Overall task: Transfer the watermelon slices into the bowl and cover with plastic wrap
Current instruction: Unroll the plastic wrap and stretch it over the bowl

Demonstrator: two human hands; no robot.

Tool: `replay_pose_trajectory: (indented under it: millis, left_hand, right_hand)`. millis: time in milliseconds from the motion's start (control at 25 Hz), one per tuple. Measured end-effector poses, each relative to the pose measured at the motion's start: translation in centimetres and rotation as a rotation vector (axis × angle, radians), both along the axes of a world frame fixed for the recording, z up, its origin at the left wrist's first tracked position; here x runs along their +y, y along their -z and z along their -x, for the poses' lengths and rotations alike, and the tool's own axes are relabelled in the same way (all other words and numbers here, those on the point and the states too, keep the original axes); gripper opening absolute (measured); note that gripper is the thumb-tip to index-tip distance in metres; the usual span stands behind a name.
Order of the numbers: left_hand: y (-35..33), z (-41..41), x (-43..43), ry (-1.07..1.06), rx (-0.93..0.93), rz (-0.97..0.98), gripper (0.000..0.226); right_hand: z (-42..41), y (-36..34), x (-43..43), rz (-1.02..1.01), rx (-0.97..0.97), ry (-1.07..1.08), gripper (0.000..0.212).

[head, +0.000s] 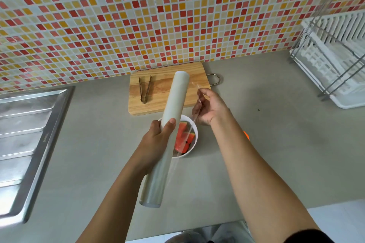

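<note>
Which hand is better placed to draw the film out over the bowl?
Right. The right hand pinches the free edge of the film near the bowl, while the left hand grips the plastic wrap roll and probably just steadies it.

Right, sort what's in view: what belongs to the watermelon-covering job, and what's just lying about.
In the job: plastic wrap roll, gripped by the left hand; film edge pinched by the right hand; white bowl; watermelon slices in it.

Lying about: tongs on the cutting board; dish rack; sink drainboard.
</note>
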State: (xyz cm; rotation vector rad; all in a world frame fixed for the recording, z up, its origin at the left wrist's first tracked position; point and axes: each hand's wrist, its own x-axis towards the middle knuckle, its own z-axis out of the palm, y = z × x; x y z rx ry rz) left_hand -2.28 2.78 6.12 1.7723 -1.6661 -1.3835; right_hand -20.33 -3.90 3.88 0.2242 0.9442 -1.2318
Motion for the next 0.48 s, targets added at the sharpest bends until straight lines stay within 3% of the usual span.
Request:
replay_pose_trajectory:
  millis: [200, 320, 400, 480]
  left_hand:
    - [0.1, 0.6, 0.0, -0.080, -0.257, 0.145, 0.045]
    - [0.2, 1.1, 0.2, -0.084, -0.341, 0.243, 0.045]
    - [-0.1, 1.1, 0.2, -0.055, -0.363, 0.311, 0.043]
    - [-0.8, 0.7, -0.1, 0.010, -0.426, 0.400, 0.038]
  right_hand:
    - [-0.6, -0.2, 0.5, 0.052, 0.247, 0.108, 0.029]
    - [-1.1, -0.1, 1.0, 0.063, 0.337, 0.140, 0.018]
    - [-1.5, 0.2, 1.6, 0.103, 0.341, 0.169, 0.016]
    - [-2.2, 1.0, 2.5, 0.165, 0.259, 0.154, 0.027]
